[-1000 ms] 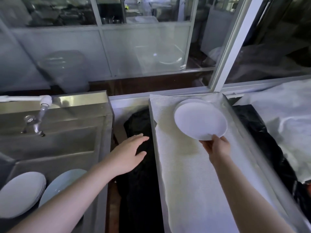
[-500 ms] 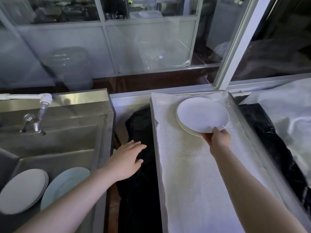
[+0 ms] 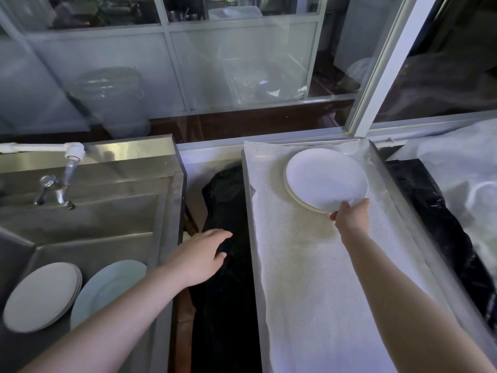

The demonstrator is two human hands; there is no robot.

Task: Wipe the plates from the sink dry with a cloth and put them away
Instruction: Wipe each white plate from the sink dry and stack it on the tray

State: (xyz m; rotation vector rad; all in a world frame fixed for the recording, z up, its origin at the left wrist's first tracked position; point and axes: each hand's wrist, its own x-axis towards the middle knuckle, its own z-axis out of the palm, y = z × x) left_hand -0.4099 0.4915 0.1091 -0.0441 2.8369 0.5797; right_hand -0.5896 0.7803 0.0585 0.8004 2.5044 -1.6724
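Right hand (image 3: 349, 216) fingers pinch top plate (image 3: 326, 179) onto dried stack on worktop (image 3: 322, 292); left hand (image 3: 200, 255) spread, empty. Approx. 2 piles left in sink (image 3: 113, 219).

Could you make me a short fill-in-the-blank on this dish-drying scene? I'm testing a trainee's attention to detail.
1. The right hand holds the near rim of a ____ plate on top of a stack.
2. That stack rests on the lined ____.
3. The plates waiting to be dried lean in the ____.
4. The left hand holds ____.

Missing words: white; tray; sink; nothing
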